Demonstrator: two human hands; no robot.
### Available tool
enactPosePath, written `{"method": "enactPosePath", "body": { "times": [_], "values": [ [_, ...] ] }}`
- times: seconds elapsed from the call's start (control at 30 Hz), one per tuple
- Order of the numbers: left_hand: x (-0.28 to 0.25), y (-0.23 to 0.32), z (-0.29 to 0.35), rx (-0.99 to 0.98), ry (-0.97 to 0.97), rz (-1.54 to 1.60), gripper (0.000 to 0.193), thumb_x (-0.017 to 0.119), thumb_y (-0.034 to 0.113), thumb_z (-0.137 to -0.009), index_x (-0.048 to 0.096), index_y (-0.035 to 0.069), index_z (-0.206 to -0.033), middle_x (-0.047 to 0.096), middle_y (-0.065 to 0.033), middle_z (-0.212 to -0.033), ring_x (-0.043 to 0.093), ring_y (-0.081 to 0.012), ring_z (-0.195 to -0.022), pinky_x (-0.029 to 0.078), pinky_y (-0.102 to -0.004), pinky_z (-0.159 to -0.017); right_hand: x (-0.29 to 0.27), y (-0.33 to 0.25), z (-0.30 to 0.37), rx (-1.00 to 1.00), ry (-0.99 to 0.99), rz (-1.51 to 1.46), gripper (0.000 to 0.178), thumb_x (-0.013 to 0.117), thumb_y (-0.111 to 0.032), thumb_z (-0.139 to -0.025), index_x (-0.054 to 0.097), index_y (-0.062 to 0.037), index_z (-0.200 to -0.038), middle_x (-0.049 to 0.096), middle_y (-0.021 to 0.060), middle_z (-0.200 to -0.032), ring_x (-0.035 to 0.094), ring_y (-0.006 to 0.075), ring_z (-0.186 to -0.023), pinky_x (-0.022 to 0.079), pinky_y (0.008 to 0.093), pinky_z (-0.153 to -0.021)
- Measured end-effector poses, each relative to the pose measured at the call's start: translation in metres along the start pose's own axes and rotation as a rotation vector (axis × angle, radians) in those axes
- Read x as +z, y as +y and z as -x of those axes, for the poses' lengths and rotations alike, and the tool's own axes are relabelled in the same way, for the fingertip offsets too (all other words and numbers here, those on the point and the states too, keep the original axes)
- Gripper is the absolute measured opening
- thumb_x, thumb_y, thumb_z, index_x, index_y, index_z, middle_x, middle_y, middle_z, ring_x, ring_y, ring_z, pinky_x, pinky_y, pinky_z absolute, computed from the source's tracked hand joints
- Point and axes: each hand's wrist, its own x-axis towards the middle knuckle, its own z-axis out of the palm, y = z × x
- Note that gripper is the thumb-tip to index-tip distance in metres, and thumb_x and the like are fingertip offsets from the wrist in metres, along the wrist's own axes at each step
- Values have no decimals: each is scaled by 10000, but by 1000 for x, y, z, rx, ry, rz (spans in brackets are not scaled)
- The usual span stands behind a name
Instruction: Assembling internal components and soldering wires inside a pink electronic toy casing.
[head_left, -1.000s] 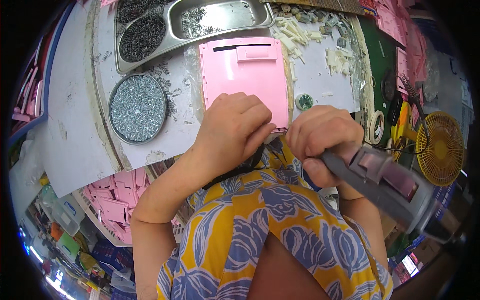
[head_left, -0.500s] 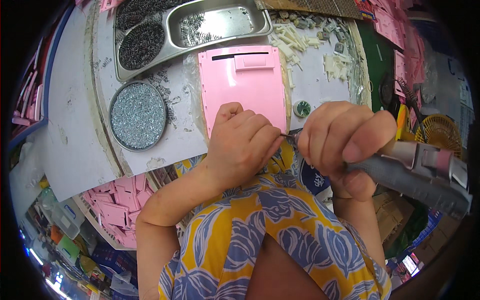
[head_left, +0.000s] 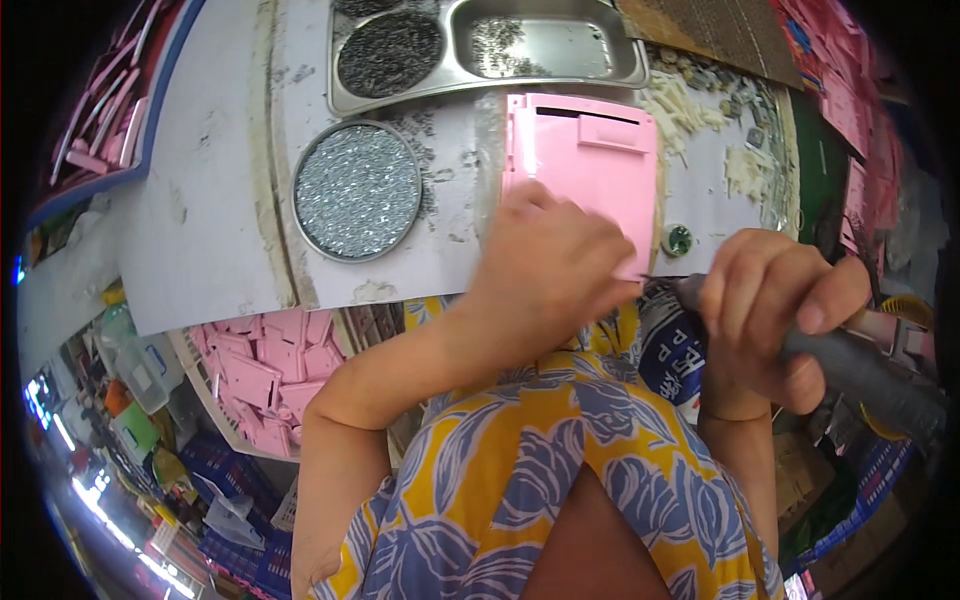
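A pink plastic panel [head_left: 585, 170] with a black slot and a raised rectangular part lies on the worktable. My left hand [head_left: 555, 265] rests over its near edge, fingers bent and closed, slightly blurred. Whatever they pinch at the near right corner is hidden. My right hand [head_left: 775, 315] is wrapped round a grey power screwdriver [head_left: 865, 375], held almost level. Its thin bit points left and ends right beside my left fingertips, at the panel's corner. A small round green-topped item [head_left: 677, 240] sits just right of the panel.
Left of the panel stands a round dish of small silvery parts [head_left: 357, 190]. Beyond is a metal tray [head_left: 625, 75] with dark springs. White plastic pieces [head_left: 745, 172] lie to the right. Below the table's left edge, a crate [head_left: 225, 420] holds more pink panels.
The whole scene has shifted rightward in view as the head turned. Both hands, the panel and the screwdriver keep nearly the same places relative to each other.
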Motion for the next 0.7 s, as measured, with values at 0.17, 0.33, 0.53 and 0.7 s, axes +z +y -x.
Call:
{"method": "enactPosePath", "body": {
  "times": [0.17, 0.33, 0.53, 0.7],
  "values": [
    [-76, -75, 23, -375, -94, -705, 100, 757, 169, -805, 704, 89, -834, 656, -60, -877, 618, -277, -919, 423, -438, -835, -28, -11, 11, 3, 47, 82, 343, 714, -259, -909, 482, -107, -1110, 473, -18, -604, 460, 137, -509, 399, 312, -489],
    [-90, -90, 42, -478, -86, -428, 111, 731, 174, -842, 709, 66, -854, 640, -89, -881, 617, -294, -892, 424, -422, -839, -27, 3, 3, -27, 143, 170, 356, 654, -242, -911, 497, -81, -1187, 441, -24, -592, 421, 123, -504, 396, 315, -522],
    [-92, -117, 44, -449, -42, -613, 252, 672, 195, -943, 602, 37, -759, 629, -93, -797, 613, -298, -778, 415, -411, -774, -31, 16, 1, -3, 223, 190, 321, 665, -165, -900, 523, -37, -1158, 493, 12, -643, 475, 122, -557, 434, 317, -552],
    [-100, -113, 41, -451, -53, -557, 229, 699, 218, -930, 634, 44, -796, 628, -74, -775, 602, -268, -742, 408, -384, -778, -37, 31, 3, -11, 239, 170, 275, 698, -81, -858, 555, 3, -1077, 598, 51, -752, 575, 116, -626, 490, 268, -583]
  ]
}}
